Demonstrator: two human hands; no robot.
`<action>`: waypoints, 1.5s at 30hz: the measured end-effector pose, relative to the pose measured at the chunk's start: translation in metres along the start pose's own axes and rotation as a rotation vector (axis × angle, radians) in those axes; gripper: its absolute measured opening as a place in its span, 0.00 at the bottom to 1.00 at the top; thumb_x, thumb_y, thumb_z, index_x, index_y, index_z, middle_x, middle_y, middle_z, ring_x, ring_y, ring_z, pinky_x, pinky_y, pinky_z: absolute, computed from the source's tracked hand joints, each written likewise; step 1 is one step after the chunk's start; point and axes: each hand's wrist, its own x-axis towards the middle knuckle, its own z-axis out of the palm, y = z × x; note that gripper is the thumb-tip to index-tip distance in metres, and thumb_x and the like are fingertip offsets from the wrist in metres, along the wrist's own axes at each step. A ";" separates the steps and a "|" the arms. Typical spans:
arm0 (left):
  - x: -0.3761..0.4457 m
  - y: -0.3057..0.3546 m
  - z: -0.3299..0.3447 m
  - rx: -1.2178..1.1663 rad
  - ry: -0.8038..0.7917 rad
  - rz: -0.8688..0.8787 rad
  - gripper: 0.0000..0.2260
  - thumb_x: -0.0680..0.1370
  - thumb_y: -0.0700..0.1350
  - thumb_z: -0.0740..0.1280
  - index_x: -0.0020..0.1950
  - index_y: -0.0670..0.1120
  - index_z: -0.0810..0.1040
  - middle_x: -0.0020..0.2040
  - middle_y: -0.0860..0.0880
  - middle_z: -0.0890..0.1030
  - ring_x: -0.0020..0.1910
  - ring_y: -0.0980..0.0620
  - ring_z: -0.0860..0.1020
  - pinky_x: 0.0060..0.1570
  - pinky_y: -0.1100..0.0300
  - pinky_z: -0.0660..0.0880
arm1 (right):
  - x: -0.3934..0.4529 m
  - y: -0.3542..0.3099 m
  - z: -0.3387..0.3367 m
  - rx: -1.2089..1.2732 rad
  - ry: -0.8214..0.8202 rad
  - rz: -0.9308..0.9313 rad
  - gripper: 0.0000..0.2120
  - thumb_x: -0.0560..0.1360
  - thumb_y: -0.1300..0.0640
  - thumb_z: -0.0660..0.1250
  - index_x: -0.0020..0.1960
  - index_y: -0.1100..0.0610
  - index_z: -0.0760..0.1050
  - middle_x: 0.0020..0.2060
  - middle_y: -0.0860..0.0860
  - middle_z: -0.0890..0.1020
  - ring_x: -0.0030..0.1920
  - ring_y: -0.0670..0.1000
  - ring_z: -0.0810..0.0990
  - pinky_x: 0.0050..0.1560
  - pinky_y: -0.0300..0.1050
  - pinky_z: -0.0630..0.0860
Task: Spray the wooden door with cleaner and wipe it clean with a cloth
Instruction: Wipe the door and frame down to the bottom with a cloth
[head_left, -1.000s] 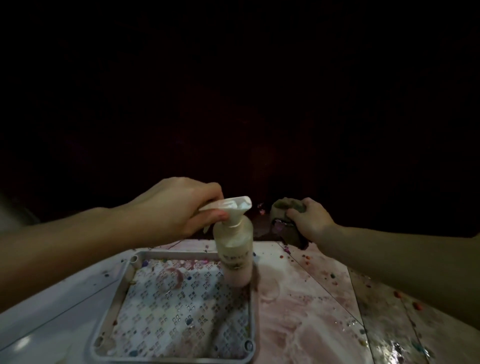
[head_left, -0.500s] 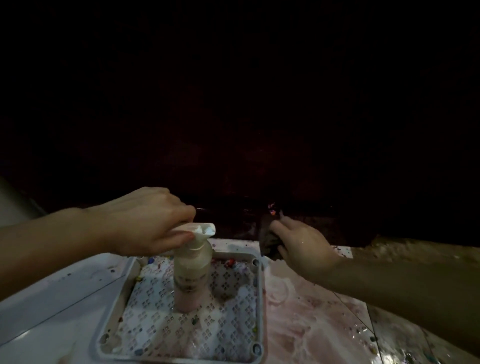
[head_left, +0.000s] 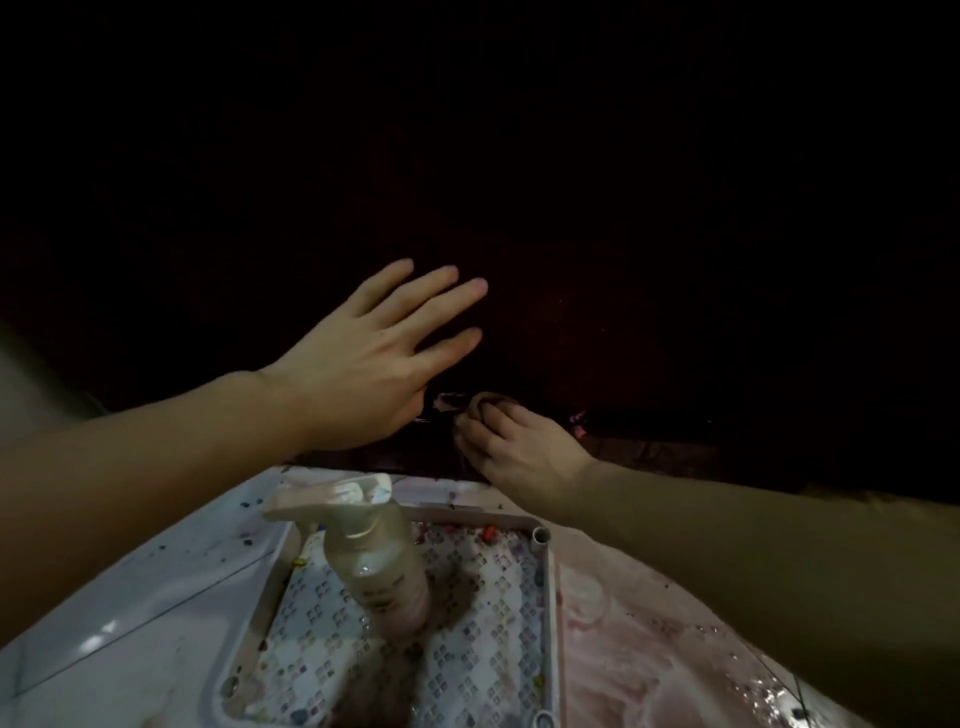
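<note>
Spray bottle set down upright in patterned tray; left hand spread wide, empty, near dark wooden door; right hand pinching bunched cloth low at door; spraying likely done, wiping mostly left.

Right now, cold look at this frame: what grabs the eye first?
The left hand, fingers spread straight, reaches out at centre against the very dark door. Below it, a pale spray bottle stands upright and untouched in a patterned tray. The right hand holds a bunched cloth low at the door.
</note>
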 end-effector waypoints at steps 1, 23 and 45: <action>0.003 -0.003 0.003 0.043 -0.003 0.001 0.30 0.71 0.49 0.67 0.72 0.44 0.70 0.77 0.39 0.58 0.76 0.39 0.56 0.73 0.40 0.53 | 0.000 -0.001 0.000 -0.036 -0.027 -0.019 0.29 0.74 0.59 0.45 0.68 0.57 0.75 0.66 0.55 0.76 0.61 0.59 0.76 0.63 0.54 0.73; 0.044 -0.001 0.022 0.213 0.078 0.193 0.30 0.73 0.51 0.68 0.74 0.48 0.67 0.78 0.39 0.47 0.77 0.40 0.45 0.74 0.36 0.42 | -0.037 0.017 0.020 -0.143 -0.165 -0.105 0.28 0.82 0.55 0.54 0.79 0.56 0.50 0.79 0.55 0.51 0.77 0.62 0.48 0.75 0.60 0.48; 0.077 0.026 0.018 0.170 0.052 0.287 0.28 0.68 0.50 0.74 0.67 0.46 0.76 0.77 0.39 0.53 0.77 0.40 0.48 0.74 0.36 0.44 | -0.082 0.033 0.035 -0.200 -0.222 -0.067 0.30 0.81 0.54 0.53 0.79 0.57 0.44 0.79 0.56 0.46 0.78 0.61 0.45 0.75 0.61 0.42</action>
